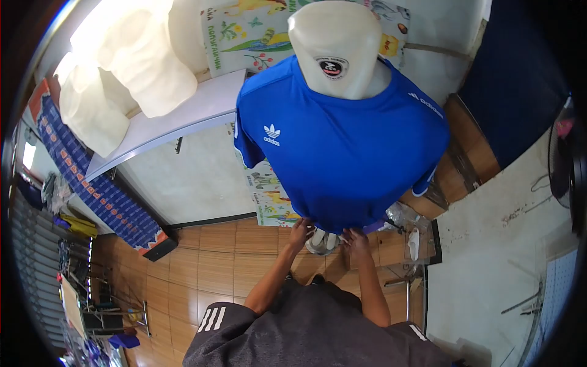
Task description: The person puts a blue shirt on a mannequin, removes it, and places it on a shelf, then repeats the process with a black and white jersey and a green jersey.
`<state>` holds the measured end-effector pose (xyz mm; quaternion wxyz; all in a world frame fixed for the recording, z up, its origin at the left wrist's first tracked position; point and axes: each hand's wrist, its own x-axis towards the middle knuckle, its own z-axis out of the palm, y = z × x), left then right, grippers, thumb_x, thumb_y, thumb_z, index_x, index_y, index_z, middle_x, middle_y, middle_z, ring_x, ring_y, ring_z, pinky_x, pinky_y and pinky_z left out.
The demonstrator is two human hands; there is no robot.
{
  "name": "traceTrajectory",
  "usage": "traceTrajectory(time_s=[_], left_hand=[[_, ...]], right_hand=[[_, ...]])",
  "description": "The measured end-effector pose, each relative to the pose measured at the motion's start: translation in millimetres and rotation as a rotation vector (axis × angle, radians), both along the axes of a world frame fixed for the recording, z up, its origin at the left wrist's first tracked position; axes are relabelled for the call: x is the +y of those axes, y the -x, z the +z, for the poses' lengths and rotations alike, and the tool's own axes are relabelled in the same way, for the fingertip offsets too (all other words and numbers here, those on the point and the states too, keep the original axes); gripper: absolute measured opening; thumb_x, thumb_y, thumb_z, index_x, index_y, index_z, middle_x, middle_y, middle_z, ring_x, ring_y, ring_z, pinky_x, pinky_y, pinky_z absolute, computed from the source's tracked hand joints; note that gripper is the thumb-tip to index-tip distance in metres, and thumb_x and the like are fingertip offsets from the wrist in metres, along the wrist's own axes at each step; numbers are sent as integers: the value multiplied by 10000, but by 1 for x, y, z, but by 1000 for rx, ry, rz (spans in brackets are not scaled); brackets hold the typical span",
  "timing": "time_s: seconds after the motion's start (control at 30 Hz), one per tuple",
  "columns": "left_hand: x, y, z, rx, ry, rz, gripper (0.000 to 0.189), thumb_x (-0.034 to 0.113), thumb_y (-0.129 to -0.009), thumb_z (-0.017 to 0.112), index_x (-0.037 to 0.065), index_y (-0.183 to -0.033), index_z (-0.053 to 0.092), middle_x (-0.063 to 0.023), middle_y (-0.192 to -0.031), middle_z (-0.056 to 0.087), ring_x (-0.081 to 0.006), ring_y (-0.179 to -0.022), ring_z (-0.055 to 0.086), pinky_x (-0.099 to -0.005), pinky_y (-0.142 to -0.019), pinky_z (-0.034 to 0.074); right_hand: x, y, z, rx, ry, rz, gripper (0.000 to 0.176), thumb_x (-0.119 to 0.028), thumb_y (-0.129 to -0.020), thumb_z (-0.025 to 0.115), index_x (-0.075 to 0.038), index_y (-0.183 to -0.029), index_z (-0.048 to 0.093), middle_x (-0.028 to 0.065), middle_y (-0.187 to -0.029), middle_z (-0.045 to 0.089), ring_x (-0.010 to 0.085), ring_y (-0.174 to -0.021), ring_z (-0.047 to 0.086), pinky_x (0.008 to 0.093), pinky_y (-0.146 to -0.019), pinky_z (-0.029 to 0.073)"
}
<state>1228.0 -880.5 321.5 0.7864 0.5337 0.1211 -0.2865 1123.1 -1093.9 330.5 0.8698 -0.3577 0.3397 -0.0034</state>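
Note:
A blue T-shirt [351,153] with white adidas marks is on a white mannequin [333,43], whose neck carries a round black label. Both my hands are at the shirt's bottom hem. My left hand [301,232] has its fingers closed on the hem's left part. My right hand [356,238] pinches the hem a little farther right. Between the hands, pale parts of the mannequin's base or stand show below the hem.
White torso forms [147,73] stand on a shelf [177,116] at upper left. Cardboard boxes [468,144] are behind the shirt's right side. A plastic-wrapped item [414,244] lies at right. A blue patterned banner [92,177] leans at left, above the tiled floor [214,260].

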Motion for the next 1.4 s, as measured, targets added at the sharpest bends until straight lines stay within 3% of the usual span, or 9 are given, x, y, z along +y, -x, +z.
traceTrajectory(time_s=[0.3,0.37,0.47,0.6,0.77,1.03,1.13,1.2,1.4], left_hand=[[81,27,-63,-288,-395,-485,294,246,-945,580,-4,-1064,680,-72,-929,699,-132,-792,632,-279,-695,505],[132,40,-133,-169,-523,-348,287,272,-982,565,11,-1040,667,-64,-902,696,-131,-727,625,-286,-572,494],[243,106,-235,166,-436,63,346,290,-929,577,-32,-991,689,-80,-791,664,-159,-653,588,-336,-565,478],[358,208,-221,494,-882,-348,320,258,-947,479,42,-766,632,-112,-608,564,-254,-462,515,-394,-412,398],[425,296,-154,787,-635,116,239,235,-948,481,48,-895,621,-115,-749,607,-243,-608,578,-397,-506,446],[499,260,-184,660,-435,349,253,267,-953,505,53,-1032,613,-95,-898,647,-228,-762,622,-387,-629,487],[518,228,-188,569,-398,378,276,279,-954,514,55,-1083,610,-87,-954,661,-222,-820,638,-383,-676,502],[529,202,-186,514,-411,364,296,287,-955,520,56,-1117,608,-82,-991,671,-218,-859,649,-381,-707,512],[552,130,-159,323,-444,363,396,311,-946,607,53,-1242,554,-78,-1162,654,-221,-1030,633,-374,-851,501]], right_hand=[[18,54,-133,256,-176,186,210,-227,-983,502,-36,-993,589,102,-924,642,244,-816,634,380,-694,528],[8,77,-227,303,-314,222,210,-228,-973,517,-32,-980,594,124,-860,640,244,-754,624,383,-676,518],[15,133,-258,408,337,496,162,-124,-832,574,2,-933,591,120,-775,582,285,-709,635,415,-584,514],[15,173,-253,606,671,736,417,-115,-802,561,135,-1136,555,218,-974,647,332,-888,658,443,-715,514],[59,186,-304,820,474,515,464,-135,-789,556,145,-1160,567,226,-1040,652,296,-899,659,435,-753,502],[203,60,-210,695,784,924,387,-169,-819,588,78,-1111,646,197,-969,681,317,-795,666,431,-713,533],[269,21,-211,383,622,473,324,-275,-805,696,-36,-1024,694,140,-916,687,257,-812,652,413,-679,518],[285,-23,-193,478,884,930,258,-234,-832,668,-37,-998,686,91,-839,689,209,-733,653,368,-622,515],[358,-72,-110,267,763,904,283,-210,-891,641,-26,-1105,628,62,-915,705,156,-729,673,303,-630,543]])
